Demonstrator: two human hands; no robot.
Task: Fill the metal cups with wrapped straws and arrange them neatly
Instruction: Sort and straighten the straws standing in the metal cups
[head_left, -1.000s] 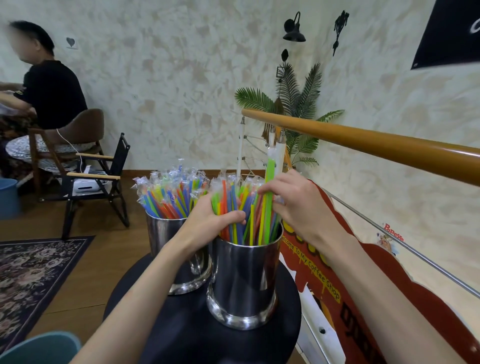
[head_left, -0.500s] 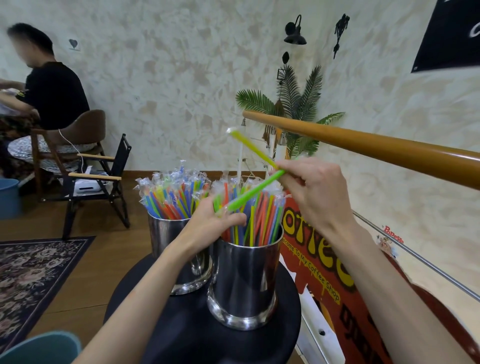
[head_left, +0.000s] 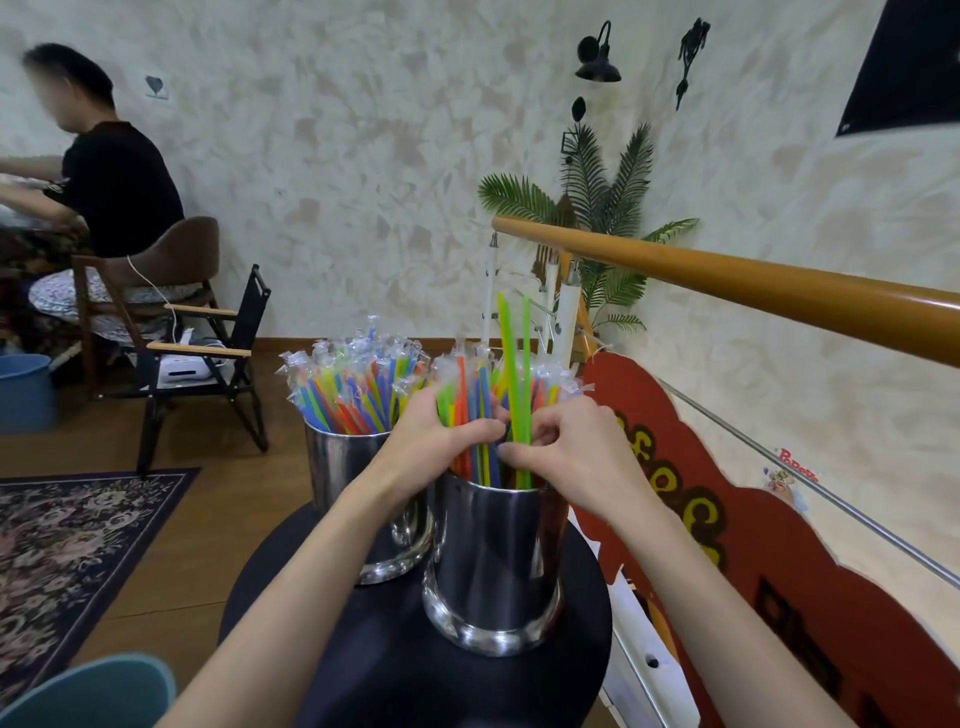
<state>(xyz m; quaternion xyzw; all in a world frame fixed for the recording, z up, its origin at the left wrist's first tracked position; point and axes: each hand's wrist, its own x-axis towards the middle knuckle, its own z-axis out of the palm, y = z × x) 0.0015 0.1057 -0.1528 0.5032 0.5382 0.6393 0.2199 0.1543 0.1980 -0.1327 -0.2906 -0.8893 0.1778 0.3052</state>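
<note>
Two shiny metal cups stand on a small round black table. The near cup and the far left cup are both packed with colourful wrapped straws. Two green straws stick up well above the others in the near cup. My right hand pinches these green straws low down, just above the rim. My left hand grips the bunch of straws on the cup's left side, fingers curled into it.
A wooden handrail runs across the right, with a red painted sign below it. A person sits on a chair at far left, beside a black folding chair. A patterned rug covers the floor.
My right hand lifted the two green straws out, tilted them to the left, then brought them back upright into the near cup. My left hand stayed on the bunch.
</note>
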